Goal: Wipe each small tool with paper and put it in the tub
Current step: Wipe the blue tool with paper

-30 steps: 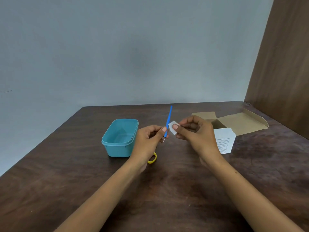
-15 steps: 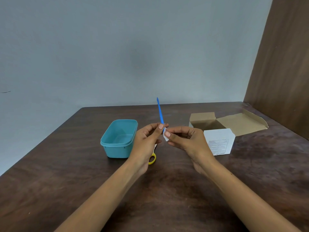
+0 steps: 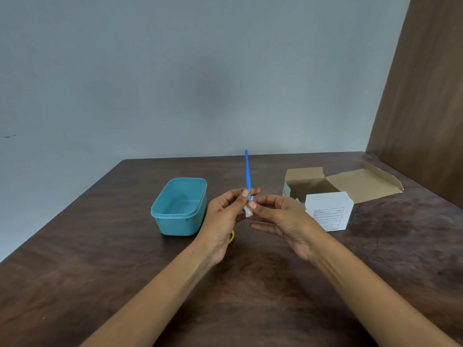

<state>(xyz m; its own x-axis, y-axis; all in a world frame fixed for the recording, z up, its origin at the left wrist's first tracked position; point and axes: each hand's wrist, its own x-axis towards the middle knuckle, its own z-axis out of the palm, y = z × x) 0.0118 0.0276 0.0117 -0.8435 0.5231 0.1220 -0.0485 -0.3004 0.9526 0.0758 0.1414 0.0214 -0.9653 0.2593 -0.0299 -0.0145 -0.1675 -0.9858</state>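
Beside the tub, right side: both hands are held above the table [image 3: 100, 284], close together.
Landmark: teal tub [image 3: 179, 207], lid off, nothing seen inside.
Left hand [image 3: 223, 221]: thumb and fingers are pinched on the blue tool [image 3: 248, 174], which is kept nearly upright, tip pointing up.
Right hand [image 3: 283, 221]: thumb and forefinger are pressed on the white paper [image 3: 248, 212] at the tool's lower end; remaining fingers are spread loosely.
Open room: bare wood is seen left of and in front of the tub; far table edge lies behind it.
Count: one tub, one blue tool, one paper, one cardboard box [image 3: 325, 196] right of the tub, flaps open.
Partly hidden: yellow object [image 3: 232, 237] under the left hand.
Writing: label printed on the box, too small to be read.
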